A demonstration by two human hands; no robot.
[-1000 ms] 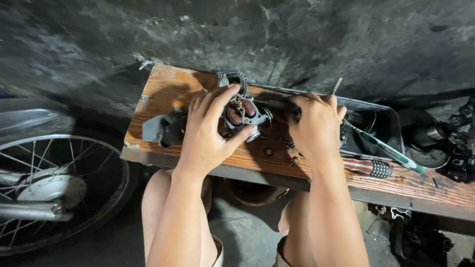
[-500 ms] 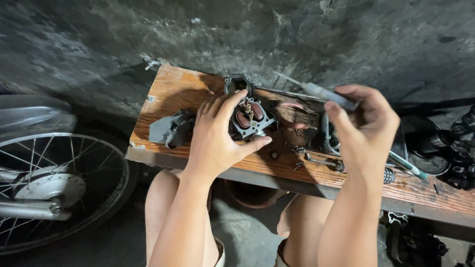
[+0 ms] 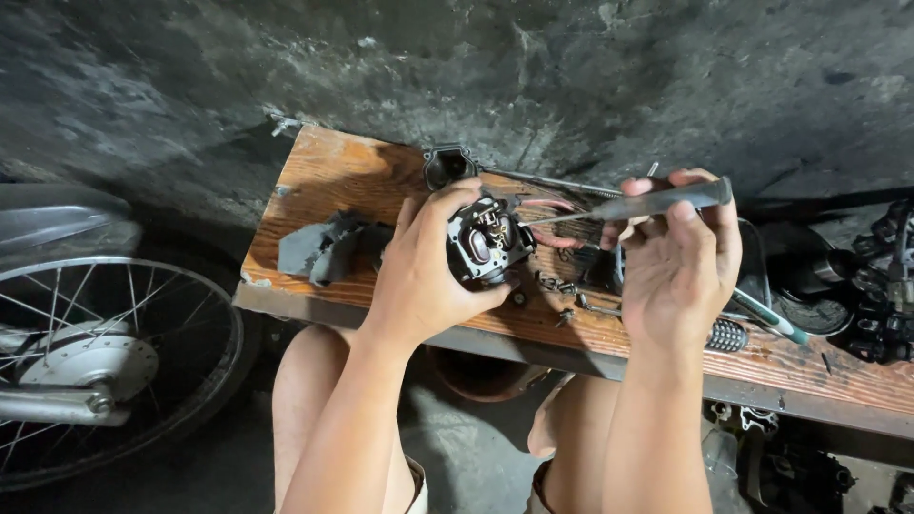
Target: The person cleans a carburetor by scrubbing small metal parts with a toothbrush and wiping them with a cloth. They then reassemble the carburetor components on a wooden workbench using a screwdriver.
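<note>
My left hand (image 3: 424, 271) grips a small dark metal engine part (image 3: 487, 240), a carburetor body with brass bits showing, and holds it just above a wooden plank (image 3: 328, 176). My right hand (image 3: 678, 257) holds a thin grey-handled screwdriver (image 3: 657, 201) level, its tip pointing left at the top of the part. A second dark metal piece (image 3: 447, 164) lies on the plank behind the part. Small screws (image 3: 557, 286) lie on the wood between my hands.
A grey rag (image 3: 319, 247) lies at the plank's left. A green-handled tool (image 3: 766, 317) and a black ribbed grip (image 3: 726, 334) rest to the right, near dark engine parts (image 3: 881, 286). A spoked wheel (image 3: 100, 352) stands at lower left. My bare knees are under the plank.
My right hand lifted off the plank and picked up the screwdriver, then swung it level with its tip toward the part. My left hand kept hold of the part.
</note>
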